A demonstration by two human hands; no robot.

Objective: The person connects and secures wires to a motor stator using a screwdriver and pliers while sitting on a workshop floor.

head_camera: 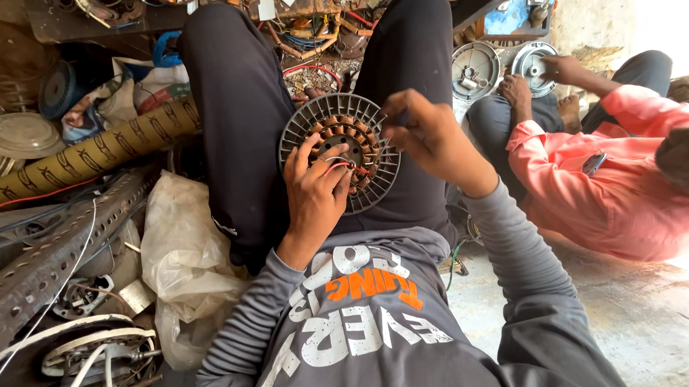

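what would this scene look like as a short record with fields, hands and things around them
left hand: fingers on the stator, at its red wire
right hand: pinching at the stator's right edge; what it pinches is too small to tell
stator: round, copper coils, resting on the lap
left side: plastic bag, metal angle bar, patterned roll
right side: a person in a pink shirt handling a round metal cover
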